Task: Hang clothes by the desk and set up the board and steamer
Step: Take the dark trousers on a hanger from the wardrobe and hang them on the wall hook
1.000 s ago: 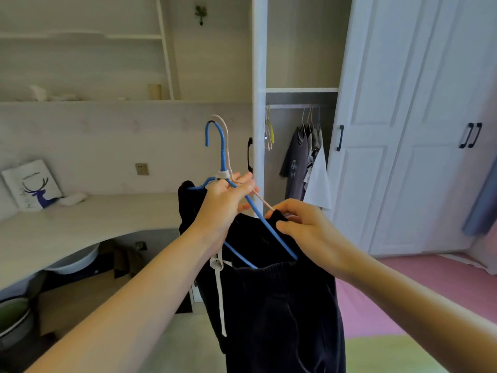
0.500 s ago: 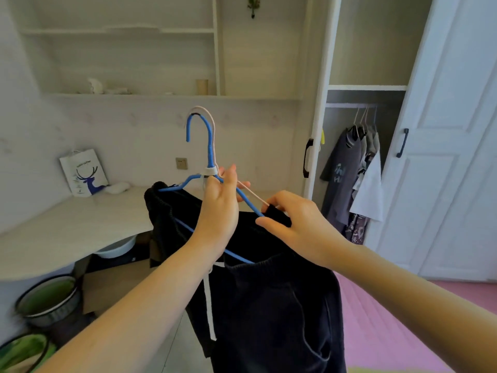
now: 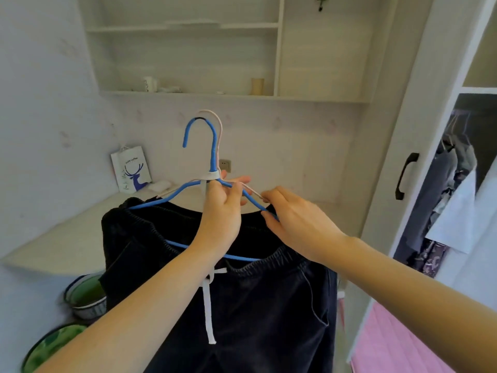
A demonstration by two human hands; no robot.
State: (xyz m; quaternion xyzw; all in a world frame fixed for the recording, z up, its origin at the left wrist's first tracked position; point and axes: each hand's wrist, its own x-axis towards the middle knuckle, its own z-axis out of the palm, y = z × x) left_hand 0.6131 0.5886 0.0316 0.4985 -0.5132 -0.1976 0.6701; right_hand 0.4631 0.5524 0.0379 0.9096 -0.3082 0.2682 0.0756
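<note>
A blue hanger (image 3: 213,146) and a thin pale pink hanger (image 3: 218,124) behind it are held up together in front of me. Dark trousers (image 3: 255,305) with a white drawstring (image 3: 208,305) hang from the blue hanger. My left hand (image 3: 222,211) grips both hangers just under the hooks. My right hand (image 3: 293,222) pinches the right arm of the hangers at the trousers' waistband. The curved pale desk (image 3: 67,238) lies behind and to the left, below wall shelves (image 3: 188,92).
A white paper bag with a blue deer (image 3: 131,169) stands at the desk's back. Green-lined basins (image 3: 86,297) sit on the floor under the desk. At the right an open wardrobe (image 3: 457,184) holds hung clothes. A pink mat (image 3: 390,345) covers the floor lower right.
My view has turned left from the wardrobe toward the desk. Both hands keep their hold and carry the hangers and trousers closer to the desk corner.
</note>
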